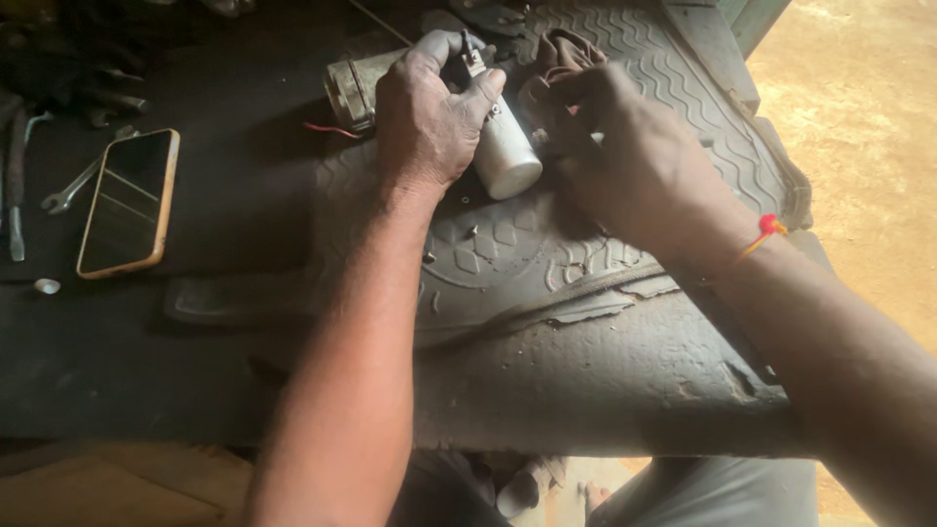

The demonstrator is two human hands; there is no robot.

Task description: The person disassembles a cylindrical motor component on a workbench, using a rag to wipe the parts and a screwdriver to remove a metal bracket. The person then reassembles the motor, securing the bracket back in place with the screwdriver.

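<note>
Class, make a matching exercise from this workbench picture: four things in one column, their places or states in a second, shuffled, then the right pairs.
Things:
1. White cylinder
2. Phone
3. Spanner
4. Red thread

Places:
A. Tied round the right wrist
B. Held in the left hand
C. Face up, left of the rubber mat
D. Just left of the phone

Pairs: 1-B, 2-C, 3-D, 4-A

Bright daylight is falling on the sandy orange ground (859, 146) at far right, leaving the dark worn work surface (127, 342) lying in shade
</note>
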